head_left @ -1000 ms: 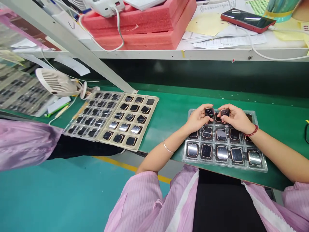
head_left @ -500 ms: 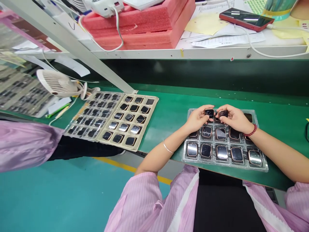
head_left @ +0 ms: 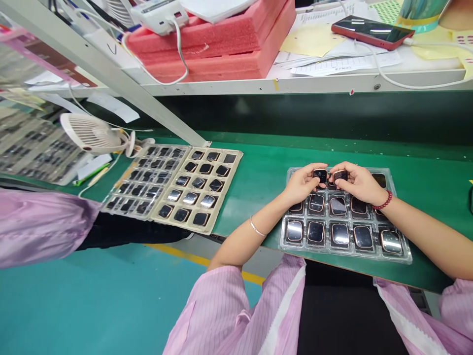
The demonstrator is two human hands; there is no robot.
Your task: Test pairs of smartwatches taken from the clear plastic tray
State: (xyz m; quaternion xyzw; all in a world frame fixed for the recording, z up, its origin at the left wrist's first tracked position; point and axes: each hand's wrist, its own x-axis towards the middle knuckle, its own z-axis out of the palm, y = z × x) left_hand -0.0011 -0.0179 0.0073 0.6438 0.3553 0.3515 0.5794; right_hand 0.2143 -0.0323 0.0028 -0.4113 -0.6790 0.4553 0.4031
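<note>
Above the far row of a clear plastic tray (head_left: 401,254), my left hand (head_left: 303,183) pinches a smartwatch body (head_left: 320,175) with a dark square screen and gold-coloured rim. Beside it, my right hand (head_left: 356,181) grips a second smartwatch body (head_left: 340,175) of the same look. The two held pieces are close together, screens facing up toward me. Several similar smartwatch bodies (head_left: 315,230) lie in the tray's compartments, some with light reflecting off their glass. Both hands hide part of the far row.
To the left, a beige tray (head_left: 219,219) and a clear tray (head_left: 131,213) hold several more watch bodies. A small white fan (head_left: 92,133) stands behind them. Above the bench runs a shelf with red foam blocks (head_left: 207,54) and a phone (head_left: 373,32). Another person's pink sleeve (head_left: 44,224) is at far left.
The view has shifted slightly, so the shelf and left-hand trays appear a little lower. Both hands keep their hold on the watch bodies, almost in the same place.
</note>
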